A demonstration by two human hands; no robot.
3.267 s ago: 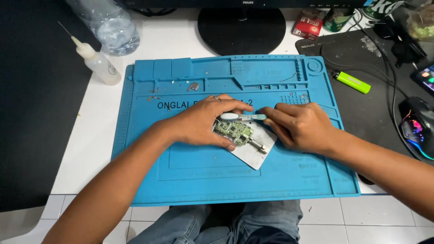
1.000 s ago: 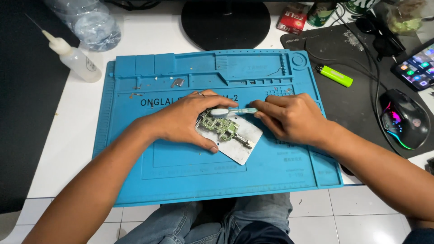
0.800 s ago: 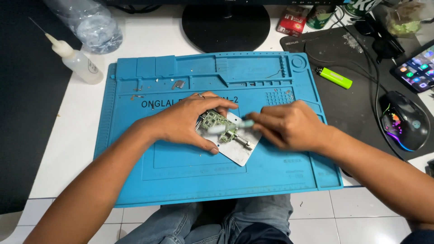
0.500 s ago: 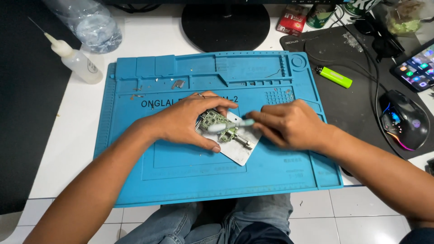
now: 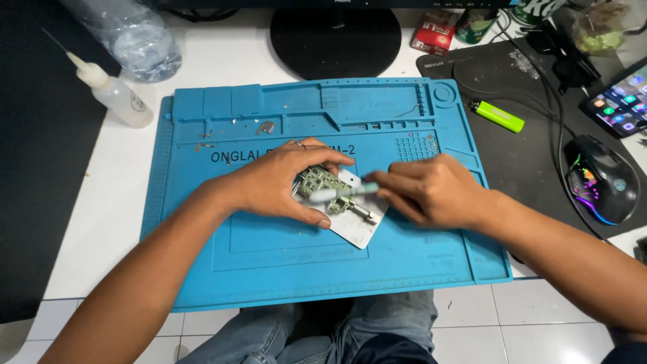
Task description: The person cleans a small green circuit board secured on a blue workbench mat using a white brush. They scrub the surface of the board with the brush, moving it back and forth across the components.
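Since a second ago the toothbrush (image 5: 335,194) head has dropped from the board's far edge onto the green circuit board (image 5: 322,185) — right hand (image 5: 431,192) fingers pinched narrow around the handle. Left hand (image 5: 283,182) spreads over the board and its metal holder plate (image 5: 360,226) on the blue repair mat (image 5: 290,269), pinning them. Hard scrubbing could knock off small components. Mat trays (image 5: 269,125) hold loose metal scraps — easily scattered.

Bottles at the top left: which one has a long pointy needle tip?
The small white squeeze bottle, lying beside the blue mat. The big clear plastic bottle behind it is wide, crinkly and see-through, with no needle showing.
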